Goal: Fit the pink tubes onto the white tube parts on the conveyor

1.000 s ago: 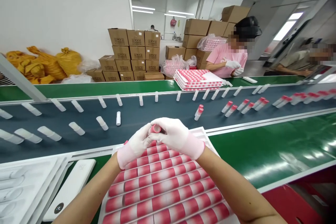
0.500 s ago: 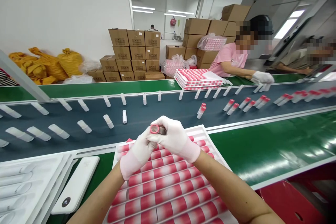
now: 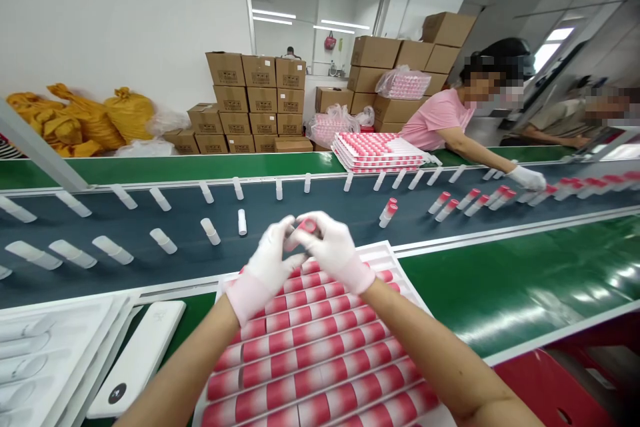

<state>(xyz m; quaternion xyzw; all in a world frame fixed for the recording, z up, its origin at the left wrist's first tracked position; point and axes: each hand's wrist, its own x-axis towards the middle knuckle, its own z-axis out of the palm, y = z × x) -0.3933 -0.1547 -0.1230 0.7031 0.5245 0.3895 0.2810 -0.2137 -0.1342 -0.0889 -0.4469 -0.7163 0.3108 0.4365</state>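
Above a white tray [image 3: 383,252] of red-and-white tubes [image 3: 320,333], my two gloved hands are close together. My right hand [image 3: 336,250] is closed around a small pinkish-red cylindrical piece [image 3: 307,225], its round end tilted up towards me. My left hand [image 3: 266,265] is at the left side of this piece, its fingers curved and its thumb spread away from them. Whether the left fingertips press on the piece is partly hidden and blurred. The tubes lie end to end in rows below both wrists.
Beyond the tray, white tubes [image 3: 114,250] and red-topped tubes [image 3: 389,212] rest on a dark conveyor [image 3: 320,223]. A white power bank [image 3: 137,357] and stacked white trays [image 3: 55,353] are at left. Across the belt, a co-worker's gloved hand [image 3: 527,178] reaches over tubes.
My left thumb has moved away from its fingers, and the held piece has tilted and risen slightly. The co-worker's arm has stretched further right across the belt.
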